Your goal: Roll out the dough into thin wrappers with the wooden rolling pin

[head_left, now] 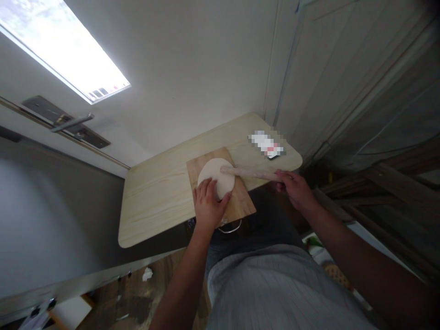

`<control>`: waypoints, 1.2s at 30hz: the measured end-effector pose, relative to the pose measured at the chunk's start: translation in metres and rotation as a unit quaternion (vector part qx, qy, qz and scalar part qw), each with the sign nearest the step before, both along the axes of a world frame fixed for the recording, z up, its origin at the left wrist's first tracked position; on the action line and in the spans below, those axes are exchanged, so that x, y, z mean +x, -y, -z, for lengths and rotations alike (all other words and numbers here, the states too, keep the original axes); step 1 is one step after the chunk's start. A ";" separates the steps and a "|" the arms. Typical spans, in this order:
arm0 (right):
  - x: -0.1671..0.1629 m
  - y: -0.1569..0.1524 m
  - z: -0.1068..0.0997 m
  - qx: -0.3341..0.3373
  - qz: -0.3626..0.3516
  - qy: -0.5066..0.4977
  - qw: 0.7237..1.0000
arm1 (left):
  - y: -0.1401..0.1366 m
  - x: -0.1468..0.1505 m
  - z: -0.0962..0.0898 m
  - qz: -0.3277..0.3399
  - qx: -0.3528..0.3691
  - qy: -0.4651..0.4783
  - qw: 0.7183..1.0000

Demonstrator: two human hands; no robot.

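Observation:
A round, flat, pale disc that looks like rolled dough [225,182] lies on a wooden cutting board [242,201]. My left hand [210,204] rests on the near left part of the disc, its fingers and thumb spread apart. With closed fingers, my right hand [290,185] grips one end of a wooden rolling pin [252,173], past the right side of the board. The pin's other end lies over the upper right part of the disc. The disc's near left edge is hidden under my left hand.
The board sits on a narrow light wooden table [154,197] with rounded corners. A blurred-out phone-like item [266,144] lies toward its far right end. Behind the table is a white door with a metal handle [72,123]. Crumpled white paper [147,274] is on the floor.

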State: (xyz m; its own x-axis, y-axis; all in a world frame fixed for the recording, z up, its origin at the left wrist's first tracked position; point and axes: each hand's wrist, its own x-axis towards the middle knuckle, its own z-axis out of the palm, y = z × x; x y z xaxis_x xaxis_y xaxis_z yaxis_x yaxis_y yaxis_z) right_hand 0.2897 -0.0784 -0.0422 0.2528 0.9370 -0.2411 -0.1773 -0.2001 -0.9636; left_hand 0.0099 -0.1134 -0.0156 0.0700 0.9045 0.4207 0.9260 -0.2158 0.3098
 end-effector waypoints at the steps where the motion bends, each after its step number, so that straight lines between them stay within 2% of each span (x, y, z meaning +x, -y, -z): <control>1: -0.001 -0.001 0.000 0.003 0.000 0.001 1.000 | -0.001 0.001 0.000 0.000 0.000 -0.002 1.000; 7: -0.003 -0.004 0.001 0.024 0.003 0.048 0.999 | -0.014 -0.002 0.001 0.006 -0.017 -0.001 1.000; 14: -0.002 -0.004 -0.004 -0.009 -0.003 0.055 0.998 | -0.029 -0.016 -0.002 0.054 -0.034 -0.008 0.998; 20: -0.004 0.002 -0.003 -0.011 -0.020 0.073 0.997 | -0.038 -0.017 -0.018 0.039 -0.062 -0.030 0.997; 23: -0.004 0.002 -0.001 -0.009 -0.024 0.085 0.996 | -0.063 -0.011 -0.034 0.028 -0.035 -0.002 0.999; 26: -0.002 0.000 0.000 -0.004 -0.028 0.095 0.995 | -0.103 0.001 -0.046 0.029 0.004 0.022 0.999; 28: -0.001 -0.002 0.001 0.002 -0.036 0.099 0.994 | -0.130 0.012 -0.049 0.038 0.001 0.034 0.999; 32: 0.000 -0.003 0.003 0.008 -0.052 0.094 0.994 | -0.168 0.036 -0.041 0.035 -0.061 0.037 0.997; 36: 0.001 -0.004 0.004 0.013 -0.048 0.120 0.992 | -0.181 0.048 -0.024 0.022 -0.094 -0.004 0.995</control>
